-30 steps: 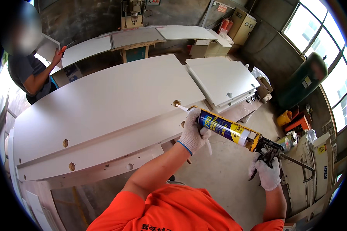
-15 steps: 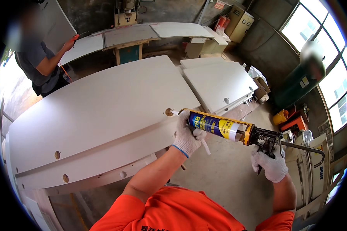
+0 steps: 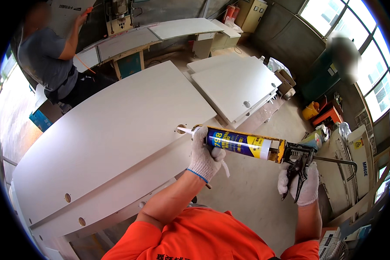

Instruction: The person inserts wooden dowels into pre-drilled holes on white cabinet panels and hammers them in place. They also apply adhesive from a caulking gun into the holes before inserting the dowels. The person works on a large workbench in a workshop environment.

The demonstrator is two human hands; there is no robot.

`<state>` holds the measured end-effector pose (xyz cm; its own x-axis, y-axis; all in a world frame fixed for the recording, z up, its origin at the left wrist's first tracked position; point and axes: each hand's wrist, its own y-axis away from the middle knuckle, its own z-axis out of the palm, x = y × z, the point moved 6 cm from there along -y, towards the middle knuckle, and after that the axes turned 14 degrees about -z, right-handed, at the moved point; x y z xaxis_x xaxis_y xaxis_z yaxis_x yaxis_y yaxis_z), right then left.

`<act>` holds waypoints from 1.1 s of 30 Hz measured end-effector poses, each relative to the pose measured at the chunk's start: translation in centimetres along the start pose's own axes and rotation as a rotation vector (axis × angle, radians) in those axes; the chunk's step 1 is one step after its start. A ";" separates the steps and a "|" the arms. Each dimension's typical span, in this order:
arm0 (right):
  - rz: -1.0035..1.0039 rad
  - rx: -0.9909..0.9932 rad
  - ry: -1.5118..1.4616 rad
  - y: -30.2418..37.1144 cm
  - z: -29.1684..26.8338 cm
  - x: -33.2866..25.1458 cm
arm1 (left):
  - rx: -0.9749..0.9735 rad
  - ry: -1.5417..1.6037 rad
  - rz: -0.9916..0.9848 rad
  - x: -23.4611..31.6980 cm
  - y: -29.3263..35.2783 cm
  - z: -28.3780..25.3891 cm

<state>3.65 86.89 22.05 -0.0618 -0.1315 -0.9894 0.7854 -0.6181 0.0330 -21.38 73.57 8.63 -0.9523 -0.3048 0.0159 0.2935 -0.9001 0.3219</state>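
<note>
A caulking gun [image 3: 283, 151] with a yellow frame and black handle carries a blue and yellow sealant cartridge [image 3: 237, 143]. My left hand [image 3: 202, 156], in a white knit glove, is closed round the cartridge's front end. Its white nozzle [image 3: 185, 129] points left, its tip at a round hole [image 3: 180, 128] near the edge of the top white panel [image 3: 121, 117]. My gloved right hand [image 3: 307, 186] grips the handle, with the black trigger in front of the palm. A thin white strip [image 3: 226, 169] hangs below my left hand.
More white panels [image 3: 236, 84] lie stacked beyond, several with round holes. A person in a grey shirt [image 3: 52, 52] stands at the far left beside a long bench [image 3: 182, 30]. A green tank [image 3: 318, 78], a yellow bucket [image 3: 310, 110] and a grey machine [image 3: 349, 173] stand to the right.
My view has shifted slightly. The nozzle stays at the same hole, and the gun lies a little more level. More of the trigger shows at my right hand. The other person's arm is higher.
</note>
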 end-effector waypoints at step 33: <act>-0.668 -0.099 1.316 -27.1 -14.7 35.3 | 1.236 -0.497 0.058 -18.9 10.2 -28.3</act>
<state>-10.77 110.34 -15.83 0.1271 0.9643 -0.2325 0.8780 -0.2184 -0.4259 1.98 61.31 -15.16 -0.9477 0.0501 0.3152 0.3180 0.0628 0.9460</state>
